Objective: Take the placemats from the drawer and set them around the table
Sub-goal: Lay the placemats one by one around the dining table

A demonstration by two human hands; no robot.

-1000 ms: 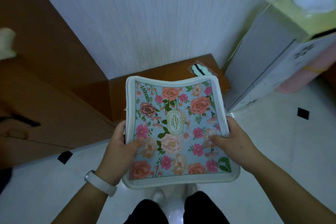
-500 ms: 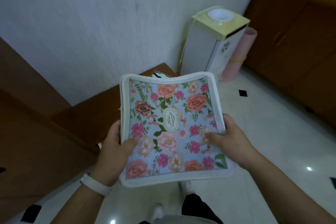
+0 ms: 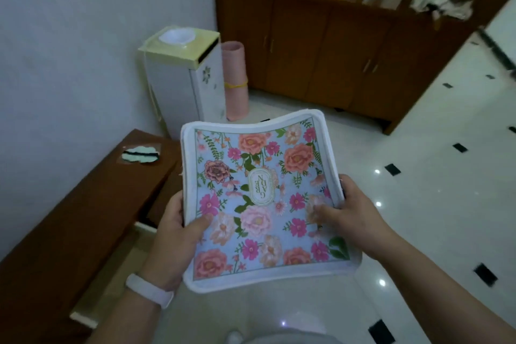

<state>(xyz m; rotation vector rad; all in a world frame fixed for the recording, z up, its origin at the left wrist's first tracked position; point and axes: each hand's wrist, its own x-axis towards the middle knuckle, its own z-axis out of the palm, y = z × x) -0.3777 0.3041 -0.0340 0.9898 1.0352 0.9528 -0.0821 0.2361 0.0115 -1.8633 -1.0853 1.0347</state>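
Just right of the low brown bench [image 3: 83, 218], over the glossy floor [image 3: 418, 204], the flowery placemats [image 3: 265, 198] are being carried in both hands. No table in sight yet, so I'd say we're mid-trip.

The left hand [image 3: 176, 234] grips the left edge and the right hand [image 3: 354, 218] grips the right edge. The fingers [image 3: 202, 225] are curled round, thumbs on top and the rest hidden underneath.

My worry is that both grips are on the near half only. The far edge is bowing and flopping free on the side away from the bench. It looks like a stack (can't count how many), so a lower mat could slide out forward and land on that floor. A tilt or a loosened pinch would probably do it. Watching the mats instead of the route could also mean clipping the bench corner.
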